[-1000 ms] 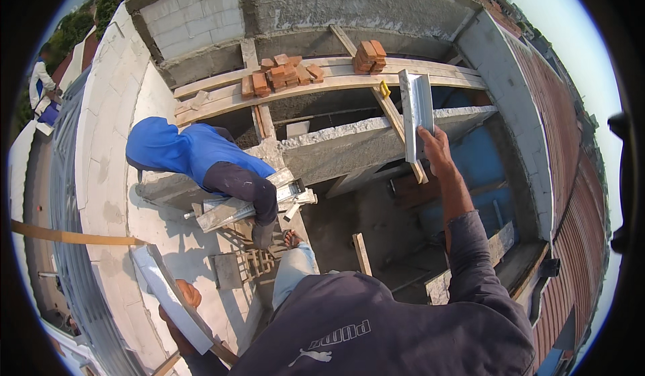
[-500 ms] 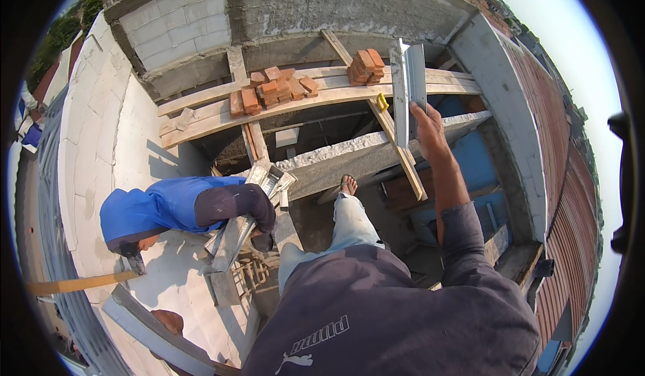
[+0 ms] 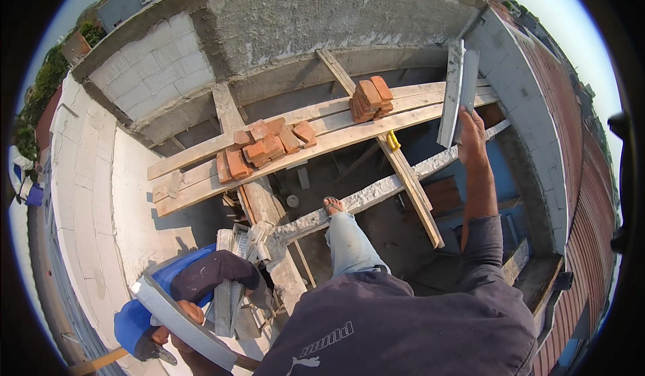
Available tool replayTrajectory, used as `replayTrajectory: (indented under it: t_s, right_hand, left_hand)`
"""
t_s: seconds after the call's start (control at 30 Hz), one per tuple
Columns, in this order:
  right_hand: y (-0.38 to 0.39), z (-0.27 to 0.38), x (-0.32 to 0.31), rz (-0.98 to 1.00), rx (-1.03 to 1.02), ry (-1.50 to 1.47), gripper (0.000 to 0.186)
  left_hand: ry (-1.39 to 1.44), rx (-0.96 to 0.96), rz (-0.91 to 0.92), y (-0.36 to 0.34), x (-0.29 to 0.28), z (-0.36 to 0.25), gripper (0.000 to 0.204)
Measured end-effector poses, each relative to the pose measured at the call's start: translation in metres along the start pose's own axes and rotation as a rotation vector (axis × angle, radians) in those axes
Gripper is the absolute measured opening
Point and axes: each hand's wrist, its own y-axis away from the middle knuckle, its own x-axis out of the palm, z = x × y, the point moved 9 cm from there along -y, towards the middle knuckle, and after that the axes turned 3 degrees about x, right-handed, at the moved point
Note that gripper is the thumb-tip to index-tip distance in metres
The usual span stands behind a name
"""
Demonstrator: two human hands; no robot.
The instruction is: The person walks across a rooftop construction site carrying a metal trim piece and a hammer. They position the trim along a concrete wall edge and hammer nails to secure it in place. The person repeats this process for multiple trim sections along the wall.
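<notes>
Two metal channels are held, one in each of the hands, which are kept wide apart. By the right hand (image 3: 472, 126), the first channel (image 3: 450, 107) is clasped at its lower part and raised before the right wall (image 3: 537, 114). By the left hand (image 3: 191, 311), the second channel (image 3: 178, 320) is gripped low down, slanted in front of one co-worker (image 3: 138, 325) in blue. Beside that person, a bundle of metal pieces (image 3: 228, 302) is seen; its number cannot be told. Two groups of bricks, a loose pile (image 3: 265, 148) and a neater stack (image 3: 369, 99), are carried by three long planks (image 3: 336, 144); overlap prevents an exact brick count. One yellow handle (image 3: 393, 139) is seen just beside the planks' near edge. One sandalled foot (image 3: 333, 205) is placed on a narrow concrete beam (image 3: 376, 196), bordered by open drops on both sides. Open air is left between the two channels.
</notes>
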Motion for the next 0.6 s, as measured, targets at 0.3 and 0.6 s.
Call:
replayTrajectory:
  t_s: [0.3, 0.6]
  right_hand:
    - [-0.151, -0.107, -0.123, -0.336, 0.368, 0.306, 0.027]
    - [-0.159, -0.162, -0.194, -0.572, 0.698, 0.335, 0.027]
  left_hand:
    - [-0.393, -0.364, -0.466, -0.295, 0.034, 0.089, 0.053]
    - [-0.321, -0.643, -0.334, -0.481, 0.037, 0.137, 0.045]
